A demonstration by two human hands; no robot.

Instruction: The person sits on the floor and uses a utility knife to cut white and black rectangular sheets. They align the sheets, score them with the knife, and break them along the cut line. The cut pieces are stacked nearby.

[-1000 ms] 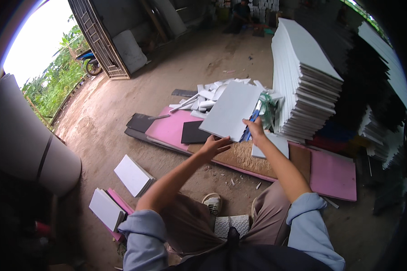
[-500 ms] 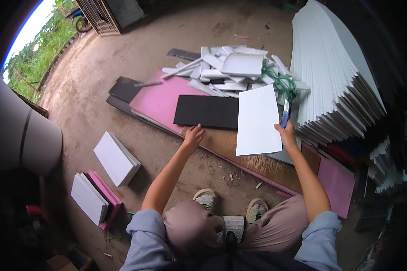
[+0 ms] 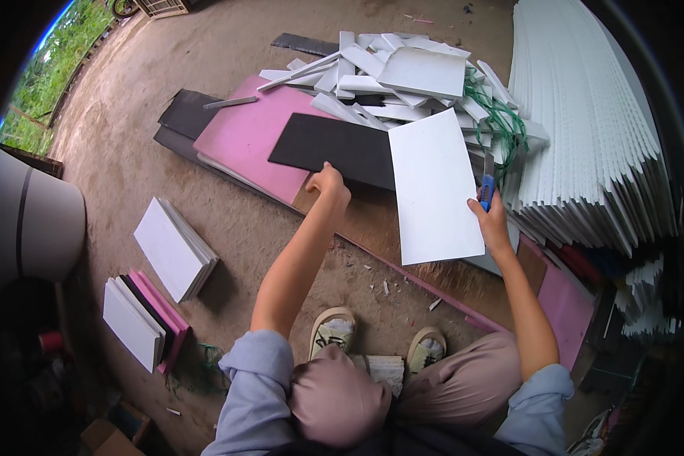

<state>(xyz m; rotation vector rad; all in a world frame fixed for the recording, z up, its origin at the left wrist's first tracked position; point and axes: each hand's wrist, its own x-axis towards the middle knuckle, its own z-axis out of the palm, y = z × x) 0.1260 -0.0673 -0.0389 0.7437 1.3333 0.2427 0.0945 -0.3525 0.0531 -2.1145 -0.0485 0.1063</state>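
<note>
My left hand (image 3: 330, 185) is closed at the near edge of a black foam-like sheet (image 3: 334, 144), its fingers partly hidden. In my right hand (image 3: 494, 224) is a blue utility knife (image 3: 488, 190) with its blade pointing away from me. The thumb of that hand lies against the right edge of a white rectangular sheet (image 3: 437, 194). This white sheet overlaps the right end of the black one. Under both lies a brown board (image 3: 372, 228), with a pink sheet (image 3: 239, 144) at its far left.
White offcuts (image 3: 425, 76) and tangled green string (image 3: 501, 114) are piled beyond the sheets. A tall stack of white sheets (image 3: 585, 114) stands at right. At left sit a white stack (image 3: 173, 247) and a white, black and pink stack (image 3: 137, 323). My shoes (image 3: 333, 330) are near the board.
My left hand has reached forward and closed on the black sheet's near edge; that sheet has turned a little. The right hand still holds the knife. The whole view has shifted.
</note>
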